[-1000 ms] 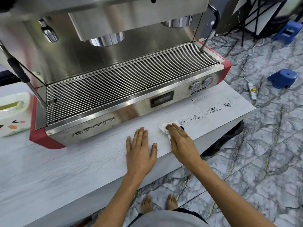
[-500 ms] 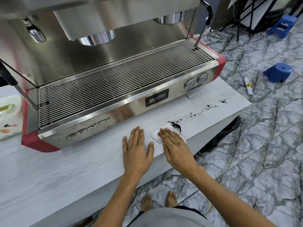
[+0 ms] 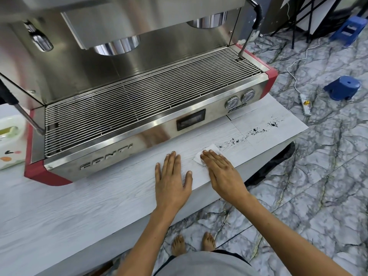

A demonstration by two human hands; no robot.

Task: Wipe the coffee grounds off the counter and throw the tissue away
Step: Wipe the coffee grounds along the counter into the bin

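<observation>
A white tissue (image 3: 212, 151) lies flat on the pale wood-grain counter (image 3: 99, 198), in front of the espresso machine. My right hand (image 3: 223, 174) presses on it with straight fingers and covers most of it. A trail of dark coffee grounds (image 3: 253, 132) runs from the tissue's right corner toward the counter's right end. My left hand (image 3: 172, 176) rests flat on the bare counter just left of the tissue.
A steel and red espresso machine (image 3: 139, 108) fills the back of the counter, with steam wands at both ends. A white box (image 3: 10, 140) stands at far left. A black bag (image 3: 272, 166) hangs under the counter edge. Blue stools (image 3: 342, 87) and a power strip (image 3: 305, 104) lie on the marble floor.
My right hand with the tissue slid left along the counter, dragging grounds with it, and is now back against the trail's left end. My left hand stayed flat.
</observation>
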